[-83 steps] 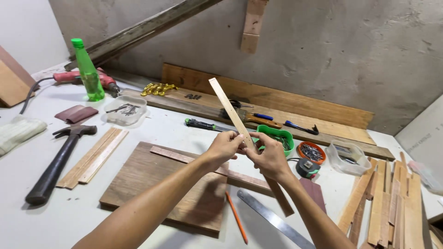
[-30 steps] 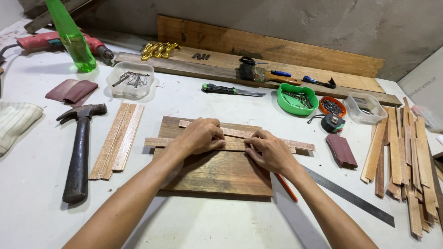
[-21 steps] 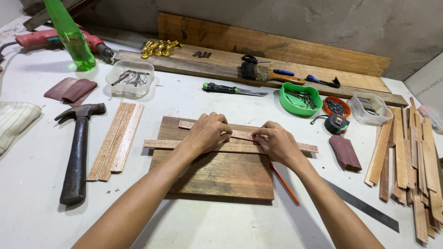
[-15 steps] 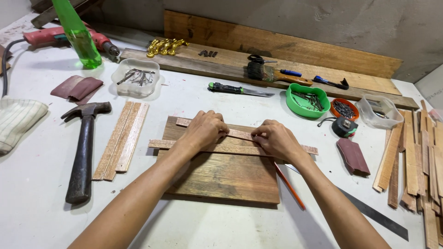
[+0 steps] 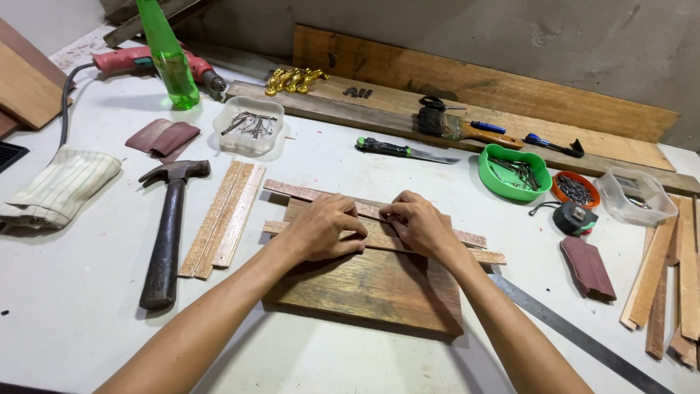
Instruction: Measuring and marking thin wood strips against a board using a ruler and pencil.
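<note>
The left hand (image 5: 324,228) lies palm down with the fingers curled on a thin wooden strip (image 5: 477,254), and it presses the strip onto the wooden board (image 5: 372,288) under it. The right hand (image 5: 417,222) is just beside it, the fingertips of both nearly touching, and it presses the same strip in the same way. A second thin strip (image 5: 299,192) lies just beyond the fingers, also across the board, and it passes under the right hand. The board rests on the white desk (image 5: 65,292), directly below both hands. To the left of the left hand there is a pair of flat slats (image 5: 222,219), and further left a hammer (image 5: 166,226). To the right of the right hand, a steel ruler (image 5: 576,335) lies slanted, and beyond it a tape measure (image 5: 574,217).
</note>
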